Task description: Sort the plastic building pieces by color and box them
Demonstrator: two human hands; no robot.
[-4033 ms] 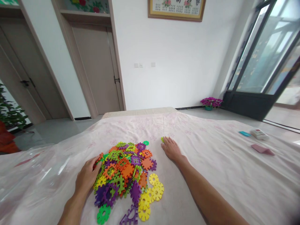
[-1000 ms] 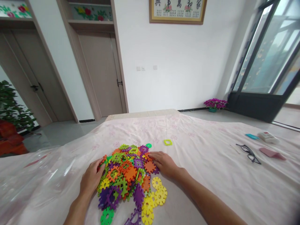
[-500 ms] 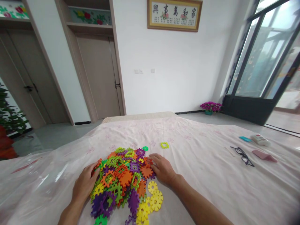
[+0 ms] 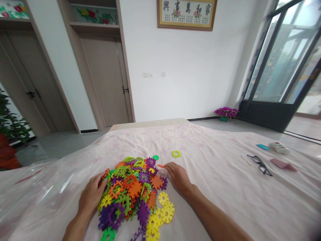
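A heap of interlocking plastic building pieces point(image 4: 134, 187) in orange, purple, green and yellow lies on the bedsheet before me. At its left edge my left hand point(image 4: 91, 194) is closed, its fingertips around an orange piece point(image 4: 106, 173) partly hidden by the fingers. To the right of the heap, my right hand point(image 4: 178, 175) pinches another orange piece point(image 4: 161, 166), seen edge-on and apart from the pile. Several yellow notched discs point(image 4: 167, 213) overlap at the heap's lower right. A green disc point(image 4: 155, 157) and a lime square frame point(image 4: 176, 154) lie beyond it.
The pale sheet point(image 4: 225, 174) is wrinkled. Clear plastic wrap point(image 4: 47, 190) spreads at left. Eyeglasses point(image 4: 260, 165), a pink folded item point(image 4: 283, 164), a white pack point(image 4: 279, 147) and a small blue item point(image 4: 263, 147) lie at right.
My right hand has drawn slightly right and up from the heap with an orange piece in its fingers. My left hand stays at the left edge.
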